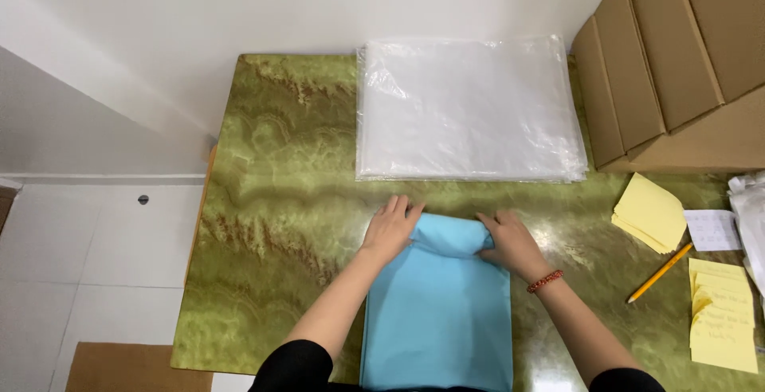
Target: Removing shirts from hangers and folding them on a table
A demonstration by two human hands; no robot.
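Left hand [390,229] and right hand [510,241] are laid on the rolled far end of a light blue sheet [437,312], fingers curled around the roll from each side. The sheet is spread flat on the green marbled counter [271,201], reaching to the near edge. A red bead bracelet [545,281] is worn on the right wrist. Beyond the roll, a stack of clear plastic bags [470,109] is seen. To the right: yellow paper slips [649,213], a pencil [660,272], cardboard boxes [677,57].
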